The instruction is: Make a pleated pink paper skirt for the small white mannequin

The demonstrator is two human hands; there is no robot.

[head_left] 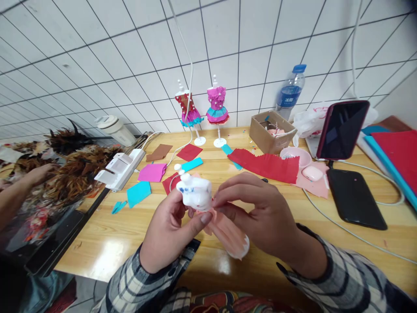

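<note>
A small white mannequin torso (195, 191) is tilted above the wooden table, with peach crepe paper (228, 232) wrapped at its waist and hanging toward the lower right. My left hand (176, 226) grips the figure around its lower body, the thumb pressed on the peach paper. At the waist's right side, the fingers of my right hand (257, 208) are pinched together; what lies between their tips is too small to make out. Behind them stand two dressed mannequins, one in red and magenta (189, 108), the other in pink and blue (217, 104).
Paper pieces, including a long red strip (267, 165), lie across the table (107, 230). A cardboard box (272, 134), water bottle (291, 91), propped phone (342, 130) and black phone (356, 198) are right. A power strip (122, 171) is left; another person's arm (22, 191) reaches among feathers.
</note>
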